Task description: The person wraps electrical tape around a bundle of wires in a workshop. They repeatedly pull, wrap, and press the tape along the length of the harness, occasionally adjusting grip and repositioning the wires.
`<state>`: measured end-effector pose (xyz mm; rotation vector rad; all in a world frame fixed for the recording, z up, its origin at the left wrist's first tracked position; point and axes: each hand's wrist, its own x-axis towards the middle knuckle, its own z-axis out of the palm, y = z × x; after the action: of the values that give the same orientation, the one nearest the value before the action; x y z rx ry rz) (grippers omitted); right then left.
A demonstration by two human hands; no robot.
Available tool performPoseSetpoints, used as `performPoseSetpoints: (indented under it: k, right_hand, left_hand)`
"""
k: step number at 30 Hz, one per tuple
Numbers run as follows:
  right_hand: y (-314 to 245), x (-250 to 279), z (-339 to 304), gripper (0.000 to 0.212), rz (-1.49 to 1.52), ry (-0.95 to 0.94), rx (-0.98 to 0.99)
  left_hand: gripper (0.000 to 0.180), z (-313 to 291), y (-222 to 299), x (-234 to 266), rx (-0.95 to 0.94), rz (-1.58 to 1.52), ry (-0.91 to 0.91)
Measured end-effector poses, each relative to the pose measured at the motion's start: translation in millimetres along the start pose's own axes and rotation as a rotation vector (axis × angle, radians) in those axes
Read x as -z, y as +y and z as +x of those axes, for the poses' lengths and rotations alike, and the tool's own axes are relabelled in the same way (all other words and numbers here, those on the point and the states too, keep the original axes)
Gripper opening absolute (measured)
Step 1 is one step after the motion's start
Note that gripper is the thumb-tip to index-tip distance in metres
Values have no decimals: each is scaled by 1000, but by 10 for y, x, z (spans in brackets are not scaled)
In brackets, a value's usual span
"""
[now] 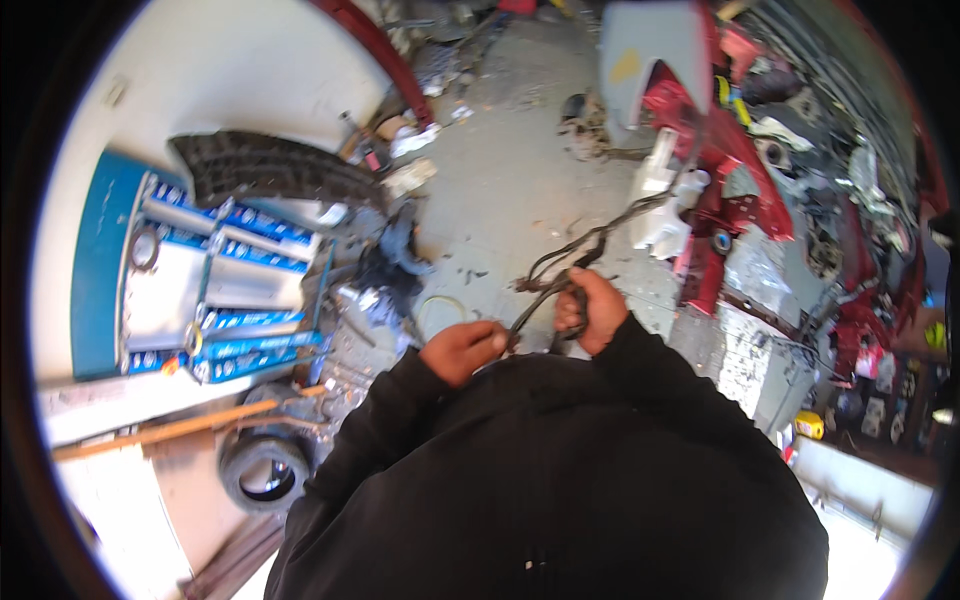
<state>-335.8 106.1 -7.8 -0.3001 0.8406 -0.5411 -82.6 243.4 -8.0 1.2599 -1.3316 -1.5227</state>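
A long dark cable bundle, looking like wiring, runs between my two hands in front of my body. My right hand is closed round it, thumb on top. My left hand pinches its lower end near my black jacket; the exact tip is hidden by the fingers. Beyond my right hand the bundle makes a loop, and one strand stretches up and right toward a white plastic part among red car body pieces.
Red body panels and mixed car parts are heaped on the right. At left stands a blue and white shelf rack, with a tyre below it. A black curved panel leans by the wall. Debris dots the grey floor.
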Motion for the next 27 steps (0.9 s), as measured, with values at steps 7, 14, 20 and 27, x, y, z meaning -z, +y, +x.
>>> performPoseSetpoints:
  k: [7,14,20,27]
  right_hand:
    - [-180,987,311,32,-862,115,210]
    - [-1735,2337,98,31,-1820,1307,641]
    - [-1970,2673,-15,42,-2010,1192,509]
    - [-1249,1471,-178,22,-1592,384,1007]
  left_hand:
    - [28,-171,-26,15,237,-246,157]
    - [22,-225,17,-102,317,-185,131]
    - [29,-182,193,-150,366,-201,311]
    - [34,90,639,-396,9,34,431]
